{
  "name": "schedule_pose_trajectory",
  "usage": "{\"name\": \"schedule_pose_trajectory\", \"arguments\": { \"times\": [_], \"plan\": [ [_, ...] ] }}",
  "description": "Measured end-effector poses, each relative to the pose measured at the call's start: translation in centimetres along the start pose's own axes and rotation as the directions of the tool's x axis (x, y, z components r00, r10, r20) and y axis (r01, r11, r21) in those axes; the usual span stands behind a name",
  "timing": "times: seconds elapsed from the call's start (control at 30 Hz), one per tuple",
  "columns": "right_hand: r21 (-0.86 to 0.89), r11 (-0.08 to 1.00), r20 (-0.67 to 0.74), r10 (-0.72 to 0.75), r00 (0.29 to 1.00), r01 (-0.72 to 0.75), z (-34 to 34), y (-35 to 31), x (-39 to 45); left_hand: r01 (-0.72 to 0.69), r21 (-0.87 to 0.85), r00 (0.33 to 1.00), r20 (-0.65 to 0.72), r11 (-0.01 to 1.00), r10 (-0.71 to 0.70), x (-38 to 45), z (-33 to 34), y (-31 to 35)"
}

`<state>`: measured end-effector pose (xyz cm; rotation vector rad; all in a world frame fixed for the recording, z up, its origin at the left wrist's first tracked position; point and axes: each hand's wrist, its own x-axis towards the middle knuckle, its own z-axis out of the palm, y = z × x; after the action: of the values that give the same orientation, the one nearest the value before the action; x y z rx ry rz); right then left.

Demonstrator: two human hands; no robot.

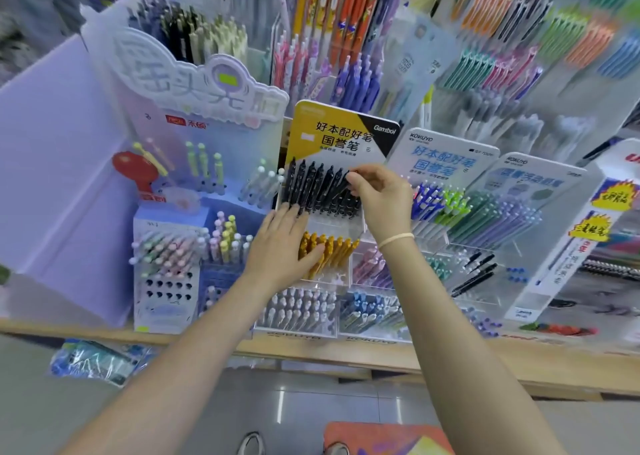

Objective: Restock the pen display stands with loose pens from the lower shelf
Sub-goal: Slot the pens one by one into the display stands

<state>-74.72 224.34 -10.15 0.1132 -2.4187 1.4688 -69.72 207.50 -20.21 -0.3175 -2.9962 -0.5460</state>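
The right hand (375,195) pinches a black pen (341,186) into the stand (341,132); the left hand (282,243), open, steadies it. Next, push it down fully.

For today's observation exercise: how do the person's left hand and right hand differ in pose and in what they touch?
The left hand lies flat with straight fingers, while the right hand has curled fingers pinching. The left hand rests against the clear stand by the yellow pens; the right hand grips a black pen in the upper row. Both reach to the same stand.
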Motion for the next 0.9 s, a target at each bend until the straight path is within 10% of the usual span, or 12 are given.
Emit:
{"name": "schedule_pose_trajectory", "arguments": {
  "times": [0.9],
  "plan": [
    [-0.266, 0.956, 0.299, -0.042, 0.953, 0.126, -0.5, -0.6, -1.5, 0.079, -0.055, 0.997, -0.005, 0.995, -0.079, 0.1, -1.6, 0.6]
  ]
}}
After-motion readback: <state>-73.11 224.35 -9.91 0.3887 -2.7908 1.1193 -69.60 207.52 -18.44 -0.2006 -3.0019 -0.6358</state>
